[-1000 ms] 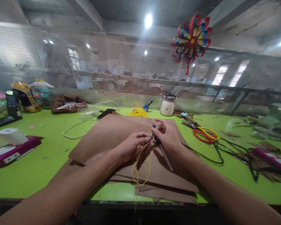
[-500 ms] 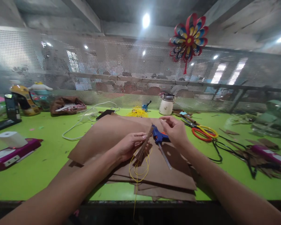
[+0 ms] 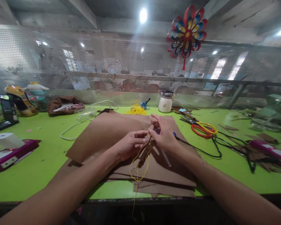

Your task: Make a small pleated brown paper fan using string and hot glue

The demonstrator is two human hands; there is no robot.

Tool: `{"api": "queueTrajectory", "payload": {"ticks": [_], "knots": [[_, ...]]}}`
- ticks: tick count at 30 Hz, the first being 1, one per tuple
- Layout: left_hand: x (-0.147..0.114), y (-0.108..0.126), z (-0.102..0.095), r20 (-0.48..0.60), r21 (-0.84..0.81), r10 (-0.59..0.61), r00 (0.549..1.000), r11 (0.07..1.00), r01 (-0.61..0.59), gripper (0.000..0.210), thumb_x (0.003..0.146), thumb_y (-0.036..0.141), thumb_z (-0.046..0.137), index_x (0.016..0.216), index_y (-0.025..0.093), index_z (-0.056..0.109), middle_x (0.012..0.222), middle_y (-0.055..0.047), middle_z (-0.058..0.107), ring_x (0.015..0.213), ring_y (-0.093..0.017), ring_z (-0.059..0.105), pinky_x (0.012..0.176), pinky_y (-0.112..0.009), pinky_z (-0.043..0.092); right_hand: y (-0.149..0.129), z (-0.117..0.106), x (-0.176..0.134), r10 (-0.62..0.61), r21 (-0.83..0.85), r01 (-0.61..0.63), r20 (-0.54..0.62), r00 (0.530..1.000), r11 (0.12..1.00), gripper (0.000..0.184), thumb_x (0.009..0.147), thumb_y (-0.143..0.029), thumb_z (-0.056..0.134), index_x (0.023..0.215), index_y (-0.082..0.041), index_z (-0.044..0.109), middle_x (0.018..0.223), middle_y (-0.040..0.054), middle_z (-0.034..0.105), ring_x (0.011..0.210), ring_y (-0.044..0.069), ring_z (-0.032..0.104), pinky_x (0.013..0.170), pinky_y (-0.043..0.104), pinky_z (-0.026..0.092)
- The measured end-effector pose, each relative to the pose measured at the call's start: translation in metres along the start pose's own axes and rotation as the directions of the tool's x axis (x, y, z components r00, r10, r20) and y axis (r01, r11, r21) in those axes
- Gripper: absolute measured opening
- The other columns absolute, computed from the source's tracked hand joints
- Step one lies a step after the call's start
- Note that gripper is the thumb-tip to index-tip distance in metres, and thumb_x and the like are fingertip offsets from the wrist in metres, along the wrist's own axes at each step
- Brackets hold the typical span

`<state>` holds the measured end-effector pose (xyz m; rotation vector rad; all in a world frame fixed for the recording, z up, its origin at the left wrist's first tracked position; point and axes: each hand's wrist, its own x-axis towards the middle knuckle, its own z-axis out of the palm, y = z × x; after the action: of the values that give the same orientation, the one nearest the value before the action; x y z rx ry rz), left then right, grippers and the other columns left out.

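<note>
My left hand (image 3: 132,143) is closed around a narrow bundle of folded brown paper (image 3: 144,153), held tilted above the brown paper sheets (image 3: 100,134). My right hand (image 3: 164,132) meets the bundle's upper end, thumb and fingertips pinched there; whether they also hold thread I cannot tell. Loops of yellow thread (image 3: 148,170) hang below the bundle, one end trailing past the table's front edge. Behind my right hand lies a blue glue gun (image 3: 174,134), mostly hidden, with its clear glue stick (image 3: 166,158) showing below.
Scissors with red and yellow handles (image 3: 204,129) and a black cord (image 3: 201,152) lie on the right. A white jar (image 3: 165,101) and yellow shreds (image 3: 137,109) stand at the back. Purple power strips (image 3: 18,156) flank both sides. A paper flower (image 3: 187,34) hangs above.
My right hand has moved left and down onto the bundle's upper end, now covering most of the glue gun. My left hand keeps its hold on the bundle.
</note>
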<state>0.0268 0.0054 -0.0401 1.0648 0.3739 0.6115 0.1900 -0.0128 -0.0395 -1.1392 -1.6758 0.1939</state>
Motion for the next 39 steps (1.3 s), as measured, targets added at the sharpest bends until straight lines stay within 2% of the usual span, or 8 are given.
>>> {"api": "queueTrajectory", "payload": {"ticks": [6,10,14,18,22,28,35,39], "knots": [[0.001,-0.002,0.0,0.051,-0.014,-0.012,0.999,1.0,0.013,0.038,0.07,0.007,0.064,0.108,0.011,0.062,0.097,-0.012,0.064,0.084,-0.017,0.061,0.083,-0.03,0.044,0.001,-0.001,0.002,-0.014,0.018,0.015,-0.051,0.999,1.0,0.047,0.078,-0.016,0.05,0.125,-0.022,0.048,0.098,0.0077,0.057,0.082,0.018,0.055,0.075,0.034,0.048],[0.002,0.001,-0.001,0.005,-0.04,-0.031,1.0,0.999,0.031,0.034,0.07,0.006,0.063,0.104,0.01,0.063,0.095,-0.012,0.065,0.079,-0.015,0.061,0.08,-0.029,0.044,0.008,-0.012,0.011,0.124,0.101,-0.115,-0.09,0.988,0.988,0.041,0.082,-0.029,0.049,0.121,-0.019,0.051,0.101,0.0105,0.059,0.066,0.016,0.058,0.064,0.033,0.05],[0.0,0.007,-0.001,-0.041,-0.029,-0.023,0.999,0.999,0.021,0.028,0.073,0.009,0.062,0.101,0.008,0.064,0.091,-0.012,0.065,0.078,-0.014,0.061,0.075,-0.023,0.044,0.015,-0.019,0.016,0.256,0.206,-0.241,-0.053,0.965,0.949,0.025,0.082,-0.037,0.047,0.087,-0.016,0.06,0.075,0.0053,0.062,0.055,0.014,0.058,0.053,0.028,0.047],[-0.002,0.01,-0.002,-0.038,-0.051,-0.039,0.999,0.998,0.037,0.027,0.075,0.01,0.061,0.102,0.011,0.064,0.093,-0.011,0.065,0.077,-0.014,0.062,0.073,-0.024,0.047,0.01,-0.021,0.013,0.232,0.167,-0.229,0.0,0.973,0.959,0.03,0.082,-0.042,0.047,0.065,-0.018,0.054,0.051,-0.0024,0.048,0.044,0.01,0.043,0.044,0.023,0.035],[-0.002,0.012,-0.004,-0.071,-0.056,-0.061,0.996,0.997,0.057,0.025,0.077,0.011,0.059,0.102,0.011,0.063,0.089,-0.009,0.066,0.075,-0.014,0.063,0.068,-0.024,0.049,0.001,-0.025,0.012,0.139,0.119,-0.139,0.016,0.99,0.983,0.038,0.083,-0.046,0.047,0.059,-0.017,0.052,0.049,-0.0041,0.038,0.045,0.009,0.034,0.042,0.021,0.027],[-0.003,0.016,0.0,-0.096,-0.105,-0.059,0.994,0.993,0.049,0.024,0.078,0.009,0.058,0.101,0.008,0.062,0.084,-0.009,0.064,0.071,-0.011,0.061,0.064,-0.019,0.051,0.001,-0.027,0.014,0.158,0.273,-0.164,0.047,0.986,0.948,0.04,0.08,-0.049,0.05,0.055,-0.018,0.047,0.047,-0.0057,0.036,0.043,0.007,0.031,0.041,0.021,0.027],[-0.003,0.019,0.003,-0.17,-0.173,-0.039,0.985,0.985,0.009,0.03,0.078,0.004,0.05,0.106,0.009,0.06,0.081,-0.008,0.063,0.07,-0.01,0.061,0.065,-0.018,0.052,-0.014,-0.036,0.017,0.19,0.373,-0.228,0.137,0.972,0.899,0.017,0.072,-0.03,0.061,0.064,-0.017,0.055,0.053,-0.0038,0.051,0.046,0.008,0.046,0.045,0.022,0.037],[-0.004,0.023,0.004,-0.157,-0.159,-0.048,0.986,0.987,0.023,0.028,0.079,0.006,0.051,0.105,0.008,0.062,0.082,-0.009,0.062,0.067,-0.01,0.06,0.062,-0.018,0.052,-0.016,-0.04,0.018,0.177,0.349,-0.209,0.121,0.977,0.914,0.021,0.07,-0.029,0.065,0.058,-0.017,0.053,0.049,-0.0051,0.048,0.044,0.007,0.04,0.043,0.021,0.032]]}}
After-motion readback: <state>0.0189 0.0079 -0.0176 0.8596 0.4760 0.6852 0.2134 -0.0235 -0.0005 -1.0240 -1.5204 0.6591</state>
